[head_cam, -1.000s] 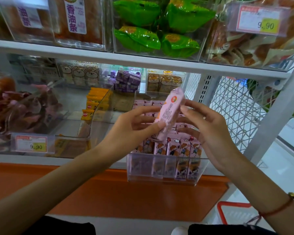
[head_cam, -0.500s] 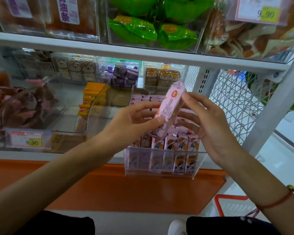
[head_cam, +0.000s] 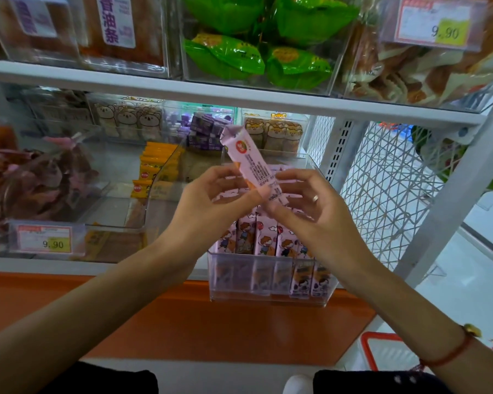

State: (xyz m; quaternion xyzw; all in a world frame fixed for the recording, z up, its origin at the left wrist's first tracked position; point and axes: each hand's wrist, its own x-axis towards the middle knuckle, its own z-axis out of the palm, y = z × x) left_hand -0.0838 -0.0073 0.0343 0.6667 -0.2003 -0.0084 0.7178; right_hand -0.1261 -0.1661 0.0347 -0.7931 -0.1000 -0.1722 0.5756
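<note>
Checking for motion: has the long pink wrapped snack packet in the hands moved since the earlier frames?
Yes. The pink packet has tipped leftward: its top, earlier above the middle of the clear plastic bin, now stands over its left wall.

Pink packet (head_cam: 246, 160) re-angled: top end, earlier leaning right, now points up and left; lower end swung right. Right hand (head_cam: 316, 220) has left top end, now pinches lower end. Left hand (head_cam: 211, 206) shifted, now pinching packet just above lower end. Fine-print face turned more into view.
</note>
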